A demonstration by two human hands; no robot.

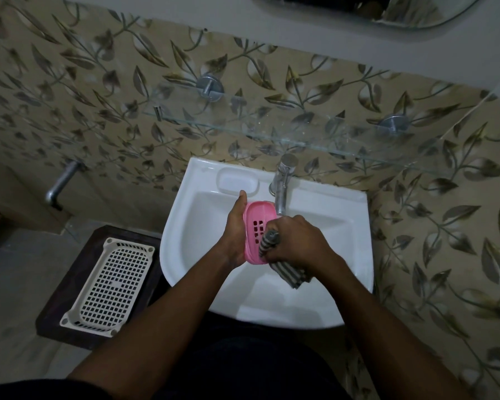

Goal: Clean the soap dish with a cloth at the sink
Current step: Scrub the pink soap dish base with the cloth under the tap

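A pink plastic soap dish (257, 220) with drain slots is held over the white sink (324, 235). My left hand (236, 232) grips its left edge, thumb pointing up toward the wall. My right hand (298, 241) is closed around a grey striped cloth (289, 272), pressing a bunched end of it into the lower right part of the dish. The rest of the cloth hangs below my right hand over the basin. The dish's lower right corner is hidden by cloth and fingers.
A chrome tap (282, 186) stands just behind the dish, with a moulded soap recess (237, 181) to its left. A glass shelf (272, 131) juts out above the sink. A white perforated tray (110, 287) lies on a dark stand at the left, below a wall pipe (61, 183).
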